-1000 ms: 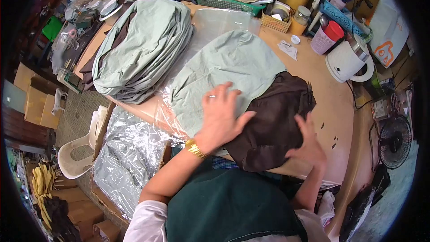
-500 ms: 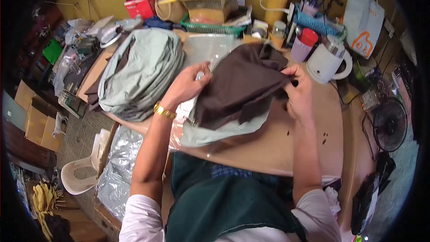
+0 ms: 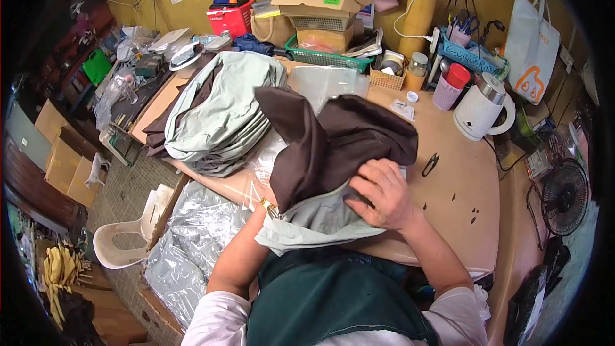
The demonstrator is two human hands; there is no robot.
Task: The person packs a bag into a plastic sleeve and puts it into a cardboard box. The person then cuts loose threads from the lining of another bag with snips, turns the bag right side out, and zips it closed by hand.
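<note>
A dark brown cloth (image 3: 359,131) lies bunched and partly raised over a pale green cloth (image 3: 307,230) near the table's front edge. Folds of both cloths hide my left hand; only the wrist with a gold watch shows at their left side. My right hand (image 3: 381,195) is at the right side of the bundle, fingers curled at the opening between brown and green layers. What its fingertips hold is hard to make out. Left of the bundle sits a thick stack of pale green and brown cloths (image 3: 221,112).
Small black snips (image 3: 431,164) lie on the brown table (image 3: 464,218). A white kettle (image 3: 480,109), a pink cup (image 3: 446,93) and a green basket (image 3: 327,57) stand toward the back. Plastic-wrapped material (image 3: 192,243) and a white chair (image 3: 122,240) are at the left.
The brown cloth has been opened and lifted on the left. My left hand has gone out of sight under the cloth. My right hand has moved down and left to the bundle's opening.
</note>
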